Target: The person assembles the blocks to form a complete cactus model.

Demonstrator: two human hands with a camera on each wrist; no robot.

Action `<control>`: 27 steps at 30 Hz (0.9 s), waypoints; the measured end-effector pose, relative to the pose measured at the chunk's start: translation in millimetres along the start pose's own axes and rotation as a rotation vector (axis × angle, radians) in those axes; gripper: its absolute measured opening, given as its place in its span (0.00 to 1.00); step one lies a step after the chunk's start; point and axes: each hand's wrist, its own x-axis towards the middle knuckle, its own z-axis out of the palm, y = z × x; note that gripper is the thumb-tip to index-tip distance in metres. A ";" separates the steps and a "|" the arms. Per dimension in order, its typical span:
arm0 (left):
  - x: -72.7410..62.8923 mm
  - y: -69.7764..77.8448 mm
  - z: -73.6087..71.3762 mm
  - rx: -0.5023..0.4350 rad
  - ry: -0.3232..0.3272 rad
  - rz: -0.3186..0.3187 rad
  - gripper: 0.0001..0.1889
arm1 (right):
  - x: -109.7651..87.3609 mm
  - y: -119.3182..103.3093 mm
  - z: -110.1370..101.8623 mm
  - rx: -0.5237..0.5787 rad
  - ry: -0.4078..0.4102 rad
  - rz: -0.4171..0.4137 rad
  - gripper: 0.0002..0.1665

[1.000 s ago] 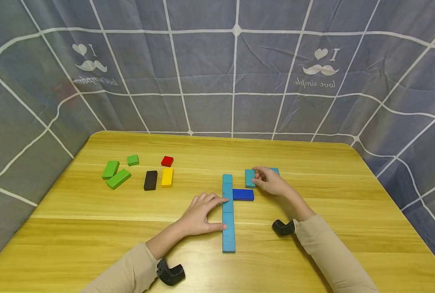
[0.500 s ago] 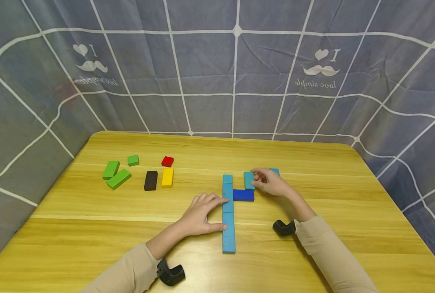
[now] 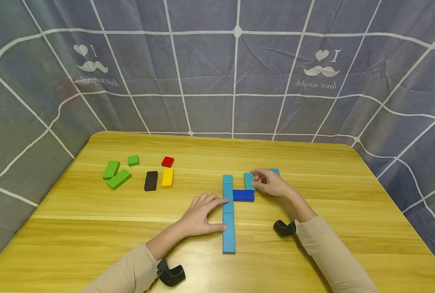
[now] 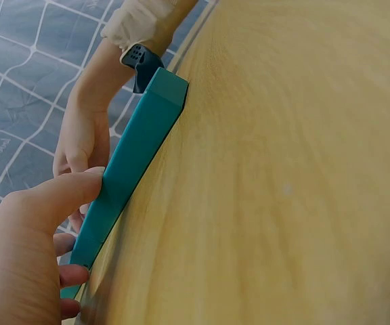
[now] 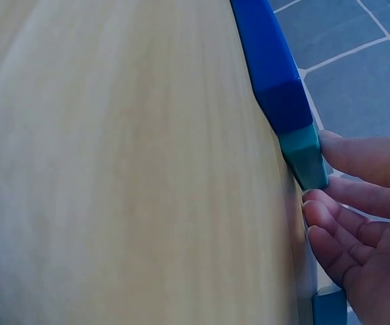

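Note:
Light blue blocks [image 3: 229, 236] form a straight row running away from me on the table. My left hand [image 3: 199, 215] rests against the row's left side, its index finger and thumb spread apart and touching it. To the right of the row lies a dark blue block [image 3: 243, 195], one end against it. My right hand [image 3: 272, 183] holds a short light blue block [image 3: 249, 181] by thumb and fingertips. In the right wrist view this block [image 5: 303, 157] touches the dark blue block [image 5: 269, 68]. Another light blue block [image 3: 274, 171] lies partly hidden behind my right hand.
At the left of the wooden table [image 3: 93, 244] lie several green blocks [image 3: 119, 179], a black block [image 3: 151, 180], a yellow block [image 3: 168, 178] and a red block [image 3: 168, 162]. A grey curtain [image 3: 210, 65] with white lines hangs behind the table.
My right hand has moved the short light blue block slightly left and towards me, up to the dark blue block. My left hand has stayed in place against the row.

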 end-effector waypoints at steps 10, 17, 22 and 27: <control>-0.6 -1.8 1.5 0.007 -0.011 -0.011 0.36 | -0.6 -1.0 1.0 -0.010 0.002 -0.001 0.25; -1.4 -1.8 1.9 0.007 -0.016 -0.011 0.36 | -0.5 4.6 -2.2 0.049 0.110 -0.009 0.25; -1.9 -1.9 2.2 0.006 -0.018 -0.009 0.36 | -6.3 16.1 -19.9 0.073 0.242 0.007 0.25; -1.9 -2.6 2.1 0.009 -0.017 -0.008 0.36 | -18.5 33.3 -39.4 0.099 0.236 0.047 0.27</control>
